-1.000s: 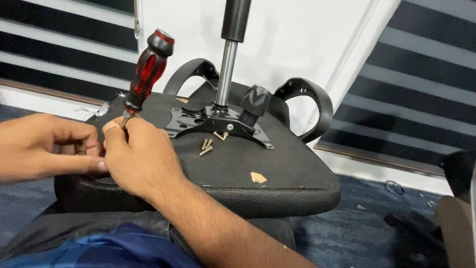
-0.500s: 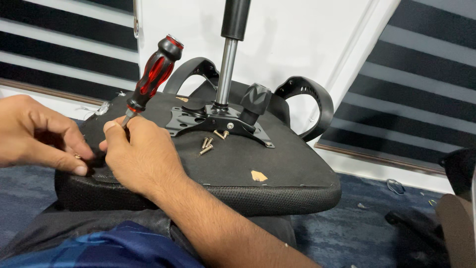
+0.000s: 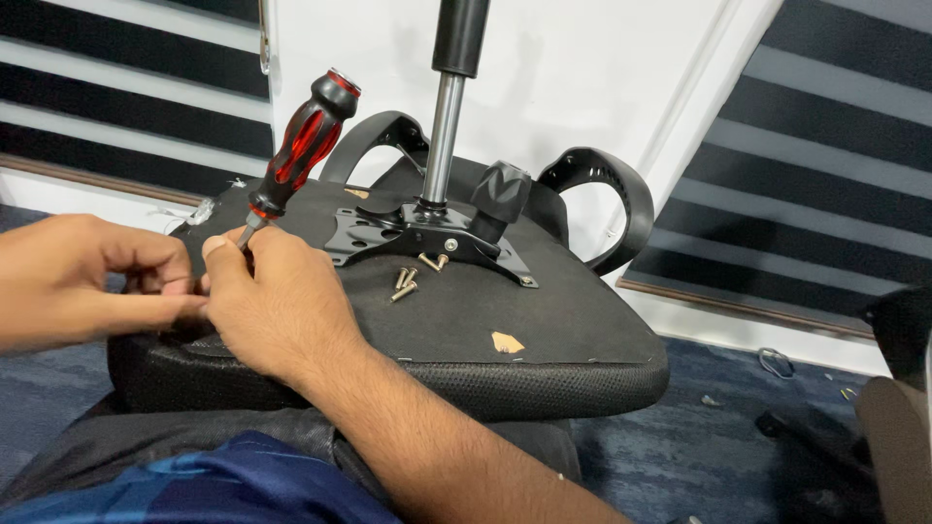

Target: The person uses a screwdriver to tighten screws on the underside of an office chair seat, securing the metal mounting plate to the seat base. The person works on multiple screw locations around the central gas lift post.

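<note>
Dark striped blinds and a white wall panel stand behind an upturned office chair seat (image 3: 544, 330), which rests across the person's lap with its black underside facing up. Rising from the middle of that underside is the gas-lift column (image 3: 445, 136), seated in a black metal mounting plate (image 3: 417, 238), with a lever knob (image 3: 500, 189) beside it and two curved armrests (image 3: 607, 184) at the seat's far edge.

Near the seat's left edge, the right hand (image 3: 277, 306) is clenched around the lower shaft of a red-and-black screwdriver (image 3: 301, 146), whose handle leans up and to the right. The left hand (image 3: 92, 277) is pinched closed just beside it, fingertips touching the right hand's; what it pinches, likely a small fastener, is hidden.

Several loose screws (image 3: 413, 277) lie on the underside just in front of the mounting plate, and a tan patch (image 3: 507, 342) shows nearer the seat's front edge.

The risks seem plain. The screwdriver tip is hidden close to the left fingertips, so a slip off the screw head could jab them. Gripped low with the handle tilted, the tool may cam out and strip the head. The seat is only balanced on the lap, and a push could tip it, rolling the loose screws onto the dark carpet (image 3: 680, 456), where small debris already lies.
</note>
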